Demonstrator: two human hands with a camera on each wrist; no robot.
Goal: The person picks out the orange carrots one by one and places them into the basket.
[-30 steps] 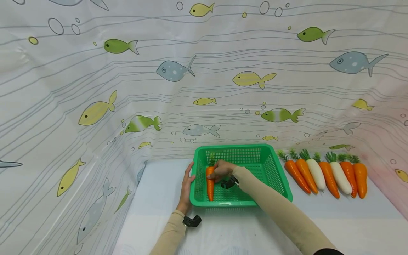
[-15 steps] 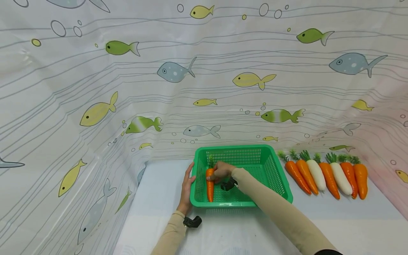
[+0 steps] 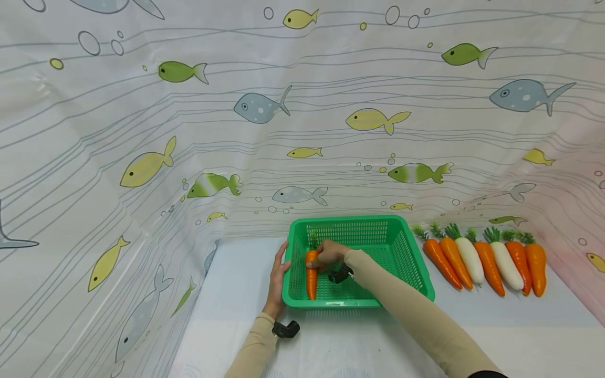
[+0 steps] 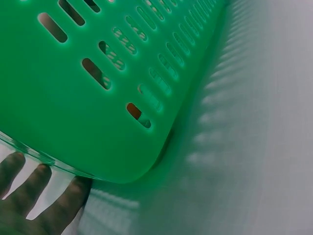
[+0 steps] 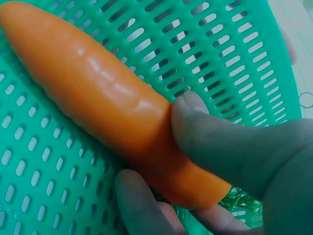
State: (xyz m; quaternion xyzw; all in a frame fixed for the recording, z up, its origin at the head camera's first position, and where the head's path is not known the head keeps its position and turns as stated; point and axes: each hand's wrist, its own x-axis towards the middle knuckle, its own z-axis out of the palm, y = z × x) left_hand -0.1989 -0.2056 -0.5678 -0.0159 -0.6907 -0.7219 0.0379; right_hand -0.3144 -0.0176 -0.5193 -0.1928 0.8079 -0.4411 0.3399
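Left hand (image 3: 275, 281): same spot as a second ago; we see fingers stretched along the outside of the green basket's (image 3: 331, 303) left wall, tips at the rim, released, not grasping.
Carrot (image 3: 312, 283): inside the basket by its left wall, leafy top toward the far left corner, tip toward the near left corner; we read at most a slight drift toward the near edge since then.
Right hand (image 3: 332, 253): we have it grasping that carrot, thumb on one side, fingers on the other, same as before.
Row: five carrots (image 3: 489, 268) and two white radishes (image 3: 470, 260), right of the basket toward the table's far right corner; order unchanged.
Left wrist view: only part of the hand in frame; orange-brown patch in one basket slot, we can't tell what.
Carrot, hidden bits: fingers cover some in the head view; thumb blocks most of the leaves in the right wrist view. We can't tell if it touches the basket floor.
Row leaves: overlapping at right, hard for us to separate.
Table (image 3: 236, 294): whitish, bluish toward the far edge; basket sits near that edge.
Backdrop (image 3: 331, 63): whitish sheet, wavy lines, yellow, green and blue-grey fish, wrapping left, back and right; pinkish on the right.
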